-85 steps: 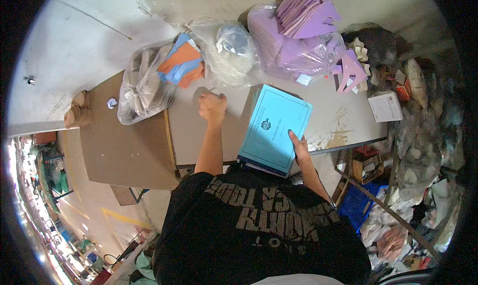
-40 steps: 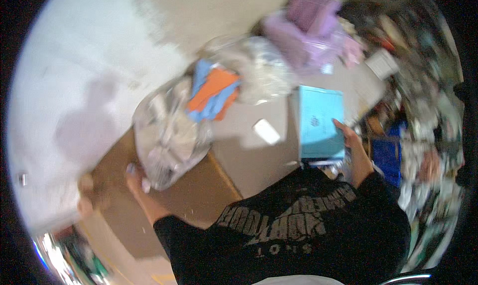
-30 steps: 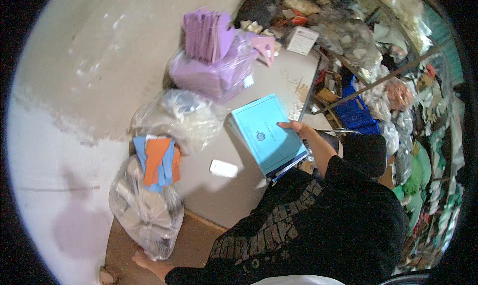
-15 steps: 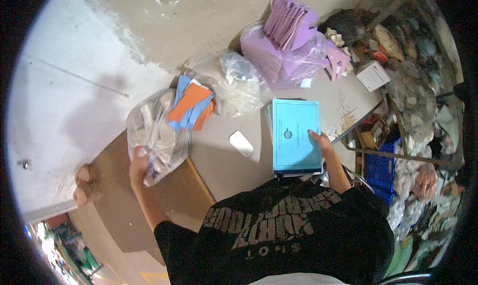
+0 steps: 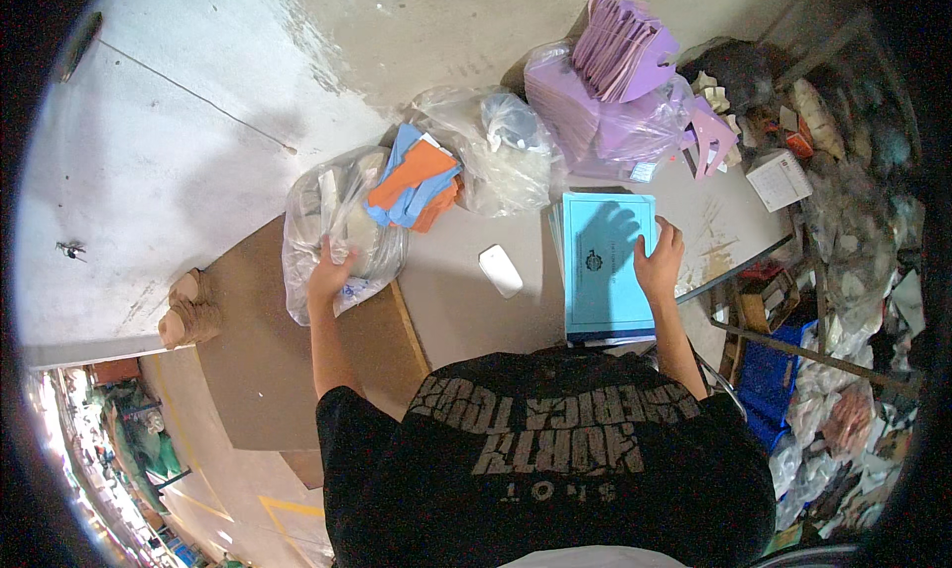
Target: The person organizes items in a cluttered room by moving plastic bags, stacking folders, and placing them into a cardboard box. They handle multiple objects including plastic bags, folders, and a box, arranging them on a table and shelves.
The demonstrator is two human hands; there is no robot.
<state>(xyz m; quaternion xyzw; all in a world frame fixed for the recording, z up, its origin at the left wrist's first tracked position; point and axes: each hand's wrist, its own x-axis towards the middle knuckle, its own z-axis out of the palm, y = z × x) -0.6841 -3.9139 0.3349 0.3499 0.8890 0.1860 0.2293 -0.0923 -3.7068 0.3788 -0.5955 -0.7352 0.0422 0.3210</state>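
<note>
My left hand (image 5: 331,276) touches the near side of a clear plastic bag (image 5: 302,233), its thumb and forefinger apart; the other fingers are partly hidden. Pale flat pieces show inside the bag. On its right top lie blue pieces (image 5: 402,213) and orange cut pieces (image 5: 420,167). My right hand (image 5: 662,260) is at the right edge of a stack of light-blue booklets (image 5: 607,295), fingers spread and slightly curled, and casts a shadow on the top cover. Between the hands lies a white rounded slab (image 5: 500,270), perhaps a phone.
Along the table's back stand another clear bag (image 5: 506,176) and a bag of purple pieces (image 5: 560,97), with a purple bundle (image 5: 625,47) on top. A white box (image 5: 778,179) sits at the right end. Below right are a blue crate (image 5: 769,379) and heaped plastic scraps (image 5: 843,399).
My left hand has moved forward and right along the bag, whose near end has shifted forward. My right hand has come off its hold on the booklets and spread its fingers. The view has shifted slightly.
</note>
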